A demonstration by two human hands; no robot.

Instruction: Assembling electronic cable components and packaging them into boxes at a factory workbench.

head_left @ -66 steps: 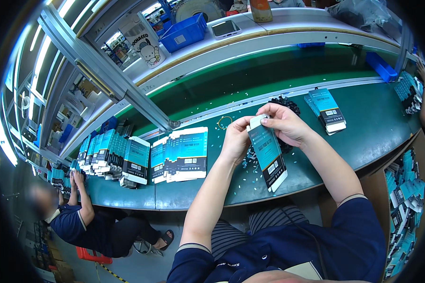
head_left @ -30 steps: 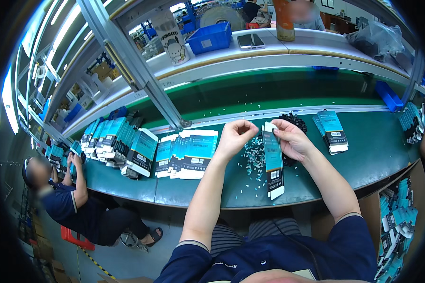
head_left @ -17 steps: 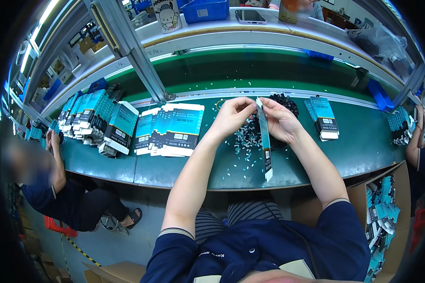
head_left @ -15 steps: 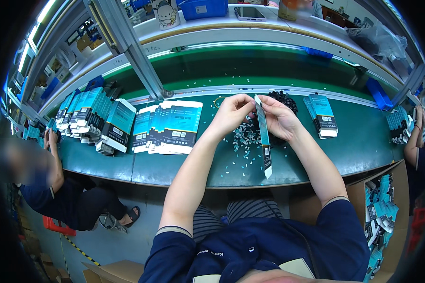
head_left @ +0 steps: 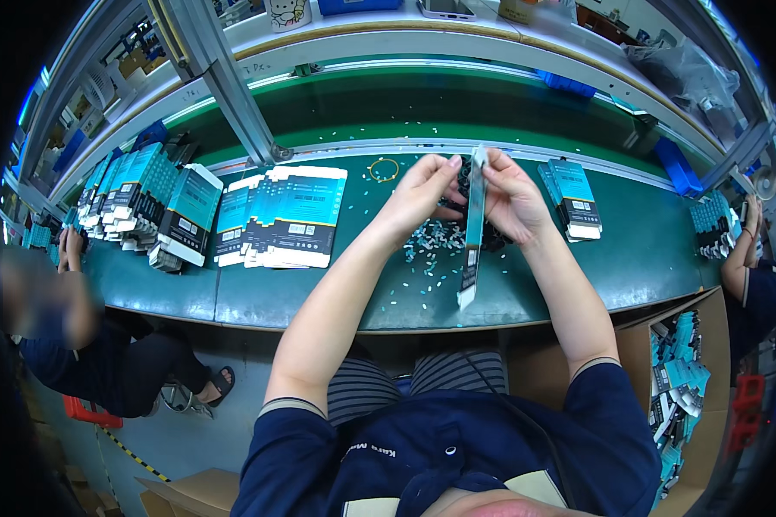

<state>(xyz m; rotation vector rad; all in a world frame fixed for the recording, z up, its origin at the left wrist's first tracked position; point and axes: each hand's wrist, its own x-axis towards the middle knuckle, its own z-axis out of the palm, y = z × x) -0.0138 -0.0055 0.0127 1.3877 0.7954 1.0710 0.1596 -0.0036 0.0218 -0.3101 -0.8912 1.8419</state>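
Upright between my hands stands a slim flat carton (head_left: 472,233), teal above and black below, seen nearly edge-on. My right hand (head_left: 516,196) grips its upper part, the thumb near the top edge. Just left of the carton is my left hand (head_left: 422,196), its thumb and forefinger pinched together, a little apart from the carton's top. Whether a small bit sits in that pinch is hidden. Beneath the hands, small white and teal scraps (head_left: 435,237) lie scattered on the green table (head_left: 388,297). Dark pieces lie heaped behind the carton, partly covered by my hands.
Fanned flat cartons (head_left: 289,211) and a larger carton stack (head_left: 147,198) lie at left. A small carton stack (head_left: 573,198) lies at right. A cardboard box (head_left: 707,405) of cartons stands lower right. A metal post (head_left: 233,95) rises behind; co-workers sit at both sides.
My left hand has come away from the carton's top edge. The carton's lower end has swung left, and my right hand keeps hold. The whole view has shifted slightly.
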